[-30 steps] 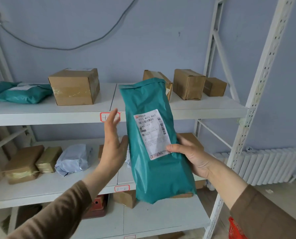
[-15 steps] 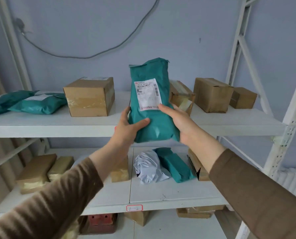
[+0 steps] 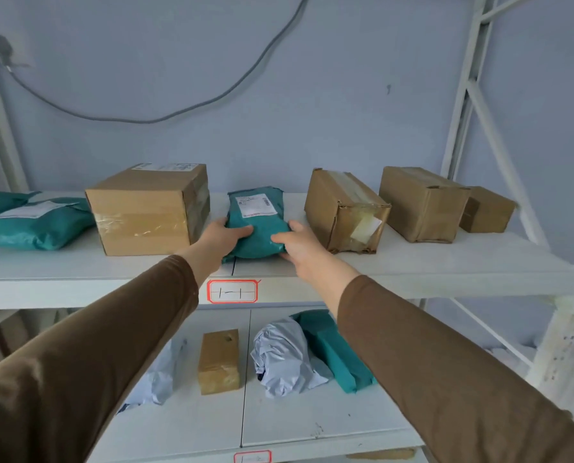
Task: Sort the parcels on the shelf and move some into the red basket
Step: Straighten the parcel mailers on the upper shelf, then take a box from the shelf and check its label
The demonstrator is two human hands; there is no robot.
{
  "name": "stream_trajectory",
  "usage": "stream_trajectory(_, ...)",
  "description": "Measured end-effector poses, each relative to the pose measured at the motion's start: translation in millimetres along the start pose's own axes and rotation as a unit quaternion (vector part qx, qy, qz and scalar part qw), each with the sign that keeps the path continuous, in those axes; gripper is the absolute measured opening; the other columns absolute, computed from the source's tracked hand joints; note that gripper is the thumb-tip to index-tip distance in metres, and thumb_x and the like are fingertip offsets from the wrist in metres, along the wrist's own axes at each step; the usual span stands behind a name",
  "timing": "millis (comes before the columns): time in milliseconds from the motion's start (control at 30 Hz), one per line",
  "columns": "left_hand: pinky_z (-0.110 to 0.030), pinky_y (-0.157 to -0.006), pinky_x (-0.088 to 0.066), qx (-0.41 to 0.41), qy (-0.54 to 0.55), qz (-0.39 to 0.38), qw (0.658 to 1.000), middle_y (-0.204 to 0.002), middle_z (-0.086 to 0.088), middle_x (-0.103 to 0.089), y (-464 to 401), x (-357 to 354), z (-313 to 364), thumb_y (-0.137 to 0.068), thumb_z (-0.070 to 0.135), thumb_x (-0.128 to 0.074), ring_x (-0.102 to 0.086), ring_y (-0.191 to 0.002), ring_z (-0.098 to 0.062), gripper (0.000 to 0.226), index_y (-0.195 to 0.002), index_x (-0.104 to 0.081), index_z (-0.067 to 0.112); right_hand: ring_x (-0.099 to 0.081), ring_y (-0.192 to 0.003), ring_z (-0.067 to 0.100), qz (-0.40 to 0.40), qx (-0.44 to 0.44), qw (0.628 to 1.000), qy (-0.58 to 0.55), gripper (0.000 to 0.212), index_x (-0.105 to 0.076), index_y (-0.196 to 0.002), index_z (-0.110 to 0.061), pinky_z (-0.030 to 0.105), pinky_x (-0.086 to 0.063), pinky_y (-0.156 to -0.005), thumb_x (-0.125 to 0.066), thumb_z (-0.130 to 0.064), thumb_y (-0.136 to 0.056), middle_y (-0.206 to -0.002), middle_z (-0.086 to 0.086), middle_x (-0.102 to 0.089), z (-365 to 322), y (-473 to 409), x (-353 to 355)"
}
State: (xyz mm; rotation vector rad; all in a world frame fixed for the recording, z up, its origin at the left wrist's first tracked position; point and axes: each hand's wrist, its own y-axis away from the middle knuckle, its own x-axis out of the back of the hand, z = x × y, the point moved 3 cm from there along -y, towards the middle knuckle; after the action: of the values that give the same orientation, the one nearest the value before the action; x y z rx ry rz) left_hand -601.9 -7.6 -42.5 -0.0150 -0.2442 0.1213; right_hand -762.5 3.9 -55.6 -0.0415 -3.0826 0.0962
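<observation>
A teal parcel (image 3: 257, 225) is clamped in a two-handed grip, left hand (image 3: 224, 236) and right hand (image 3: 299, 243), on the top shelf (image 3: 446, 262); neighbouring boxes beside the grip could be nudged.

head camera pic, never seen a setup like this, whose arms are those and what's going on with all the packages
There is no machine here. A person wears a camera on the head, so you see their own two arms in brown sleeves reaching forward. The left hand and right hand both hold a teal parcel that lies on the top shelf, in the gap between a large cardboard box and a taped box. More boxes and teal bags sit along that shelf. The lower shelf holds a small box, crumpled pale bags and another teal bag.
</observation>
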Motion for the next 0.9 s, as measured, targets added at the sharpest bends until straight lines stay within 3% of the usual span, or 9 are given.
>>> stream_trajectory(100, -0.032, -0.087, -0.049, -0.001, -0.057, 0.019, 0.998, -0.144, -0.009, -0.060, -4, -3, 1, -0.099, 0.036, -0.069, -0.061, -0.118, -0.026, 0.063, -0.153, -0.045, 0.015, -0.065, -0.115, 0.027, 0.007, 0.022, 0.998, 0.052, 0.042, -0.057, -0.137, -0.007, 0.033, -0.055, -0.091, -0.062, -0.003, -0.095, -0.136, 0.012, -0.066, -2, 10, 3)
stream_trajectory(167, -0.033, -0.092, -0.050, -0.004, -0.095, 0.032, 0.995, -0.147, -0.009, -0.056, 1, -5, 4, -0.099, 0.042, -0.067, -0.058, -0.126, -0.029, 0.069, -0.156, -0.039, 0.015, -0.059, -0.117, 0.023, 0.009, 0.053, 0.992, 0.112, 0.048, -0.049, -0.148, -0.009, 0.025, -0.046, -0.084, -0.058, -0.007, -0.100, -0.138, 0.003, -0.059, -10, 24, 9)
stream_trajectory(300, -0.053, -0.116, -0.043, -0.062, -0.205, 0.092, 0.972, -0.159, -0.014, -0.042, 13, -9, 24, -0.097, 0.054, -0.064, -0.046, -0.141, -0.038, 0.080, -0.161, -0.030, 0.021, -0.045, -0.144, 0.021, 0.026, 0.192, 0.954, 0.230, 0.053, -0.039, -0.158, -0.017, 0.019, -0.037, -0.100, -0.051, -0.014, -0.106, -0.159, 0.003, -0.046, -30, 56, 39)
stream_trajectory(367, -0.056, -0.114, -0.044, -0.105, -0.192, 0.095, 0.971, -0.162, -0.013, -0.039, 24, -17, 42, -0.097, 0.051, -0.066, -0.045, -0.142, -0.039, 0.079, -0.162, -0.031, 0.024, -0.053, -0.135, 0.016, 0.047, 0.268, 0.920, 0.282, 0.048, -0.047, -0.154, -0.020, 0.026, -0.041, -0.109, -0.050, -0.015, -0.107, -0.156, 0.003, -0.051, -40, 67, 59)
stream_trajectory(467, -0.049, -0.120, -0.039, -0.167, -0.159, 0.074, 0.970, -0.167, -0.006, -0.036, 43, -40, 68, -0.100, 0.045, -0.063, -0.040, -0.149, -0.034, 0.072, -0.162, -0.033, 0.023, -0.057, -0.093, -0.004, 0.092, 0.324, 0.894, 0.296, 0.043, -0.055, -0.147, -0.024, 0.021, -0.047, -0.086, -0.050, -0.016, -0.105, -0.142, 0.000, -0.061, -55, 77, 95)
stream_trajectory(533, -0.042, -0.121, -0.034, -0.171, -0.122, 0.054, 0.976, -0.168, -0.004, -0.034, 51, -60, 81, -0.103, 0.048, -0.058, -0.037, -0.151, -0.031, 0.070, -0.163, -0.032, 0.025, -0.060, -0.114, 0.008, 0.132, 0.339, 0.886, 0.287, 0.040, -0.057, -0.144, -0.024, 0.028, -0.049, -0.101, -0.051, -0.018, -0.105, -0.144, -0.003, -0.060, -60, 77, 118)
stream_trajectory(633, -0.043, -0.121, -0.030, -0.138, -0.058, 0.006, 0.989, -0.169, -0.004, -0.032, 55, -89, 91, -0.103, 0.054, -0.053, -0.036, -0.152, -0.031, 0.070, -0.164, -0.029, 0.029, -0.044, -0.143, 0.013, 0.159, 0.330, 0.892, 0.263, 0.040, -0.054, -0.146, -0.023, 0.033, -0.038, -0.117, -0.050, -0.024, -0.106, -0.151, -0.006, -0.054, -62, 74, 150)
stream_trajectory(800, -0.044, -0.126, -0.020, -0.090, 0.016, -0.047, 0.995, -0.173, -0.003, -0.023, 36, -125, 100, -0.103, 0.057, -0.052, -0.024, -0.158, -0.028, 0.079, -0.166, -0.021, 0.021, -0.039, -0.148, 0.014, 0.164, 0.224, 0.947, 0.164, 0.052, -0.040, -0.156, -0.022, 0.026, -0.034, -0.111, -0.050, -0.037, -0.107, -0.162, -0.004, -0.042, -62, 43, 185)
stream_trajectory(900, -0.041, -0.126, -0.024, -0.039, 0.040, -0.057, 0.997, -0.170, -0.008, -0.028, 19, -144, 99, -0.102, 0.058, -0.053, -0.029, -0.155, -0.029, 0.081, -0.164, -0.026, 0.015, -0.038, -0.149, 0.023, 0.140, 0.102, 0.981, 0.082, 0.066, -0.032, -0.160, -0.021, 0.036, -0.034, -0.109, -0.051, -0.049, -0.103, -0.163, -0.002, -0.038, -54, 16, 196)
